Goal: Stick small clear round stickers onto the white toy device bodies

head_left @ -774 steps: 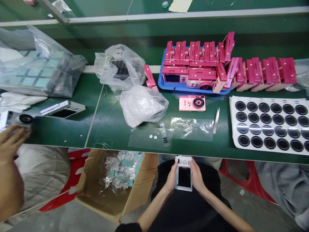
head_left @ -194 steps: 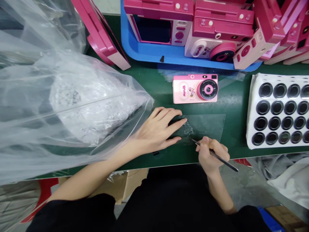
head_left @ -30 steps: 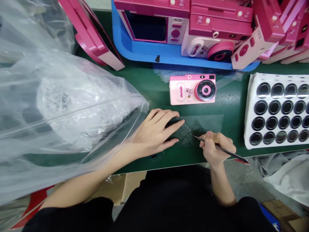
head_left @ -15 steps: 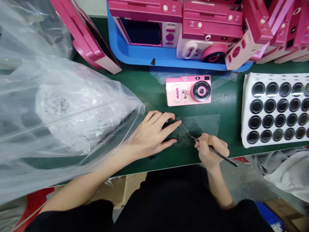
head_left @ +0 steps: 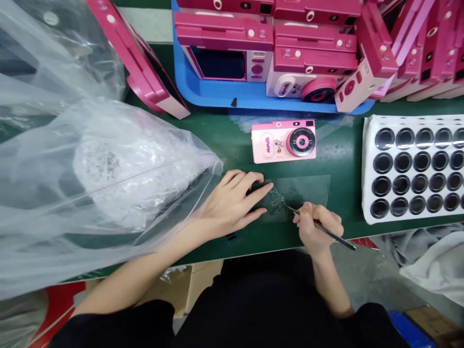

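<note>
In the head view my left hand (head_left: 235, 203) lies on the green tabletop with its fingers apart. Its fingertips rest at the left edge of a clear plastic sheet (head_left: 315, 187). Small transparent pieces (head_left: 276, 197) lie on that sheet beside my left forefinger. My right hand (head_left: 319, 226) pinches slim dark tweezers (head_left: 328, 231), held slantwise, whose tip is at the transparent pieces. Whether the tip grips a piece is too small to tell. Just beyond the sheet, a pink toy camera (head_left: 270, 144) lies flat, lens up.
A blue tray (head_left: 213, 94) full of pink cameras stands at the back. To the right is a white sheet stack (head_left: 367, 169) with rows of black discs. A large clear plastic bag (head_left: 163, 169) covers the left side, close to my left forearm. Another pink camera (head_left: 145, 72) stands tilted behind it.
The view has shifted slightly, so the tray and cameras appear lower in the picture. Both hands and the tweezers keep nearly the same place on the sheet.
</note>
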{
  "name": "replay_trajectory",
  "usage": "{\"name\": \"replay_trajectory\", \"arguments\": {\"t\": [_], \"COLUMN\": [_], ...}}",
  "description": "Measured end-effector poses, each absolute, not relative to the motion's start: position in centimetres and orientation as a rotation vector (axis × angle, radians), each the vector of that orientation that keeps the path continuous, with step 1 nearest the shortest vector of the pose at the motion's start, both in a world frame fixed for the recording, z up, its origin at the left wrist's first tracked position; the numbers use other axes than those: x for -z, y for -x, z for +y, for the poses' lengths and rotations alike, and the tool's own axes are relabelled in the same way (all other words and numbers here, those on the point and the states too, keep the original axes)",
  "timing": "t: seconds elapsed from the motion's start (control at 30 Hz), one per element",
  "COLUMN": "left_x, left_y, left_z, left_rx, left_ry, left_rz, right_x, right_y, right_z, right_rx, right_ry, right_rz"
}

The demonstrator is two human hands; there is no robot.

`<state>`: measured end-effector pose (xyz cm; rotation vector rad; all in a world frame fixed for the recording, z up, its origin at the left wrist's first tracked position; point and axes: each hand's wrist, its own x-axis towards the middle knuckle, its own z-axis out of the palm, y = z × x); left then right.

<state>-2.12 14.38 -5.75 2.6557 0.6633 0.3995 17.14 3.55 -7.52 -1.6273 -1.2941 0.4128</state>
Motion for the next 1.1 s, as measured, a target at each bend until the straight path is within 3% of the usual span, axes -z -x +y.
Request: {"name": "replay_trajectory", "arguments": {"t": [1.1], "left_x": [5.70], "left_y": [2.16], "left_z": [14.47], "left_rx": [-0.383], "left_ry": [-2.678], "left_rz": [0.625], "right_x": [7.33], "right_y": [-17.11], "right_z": [3.79], "right_rx": [-0.454], "right_ry": [1.609], "right_rz": [-1.241]}}
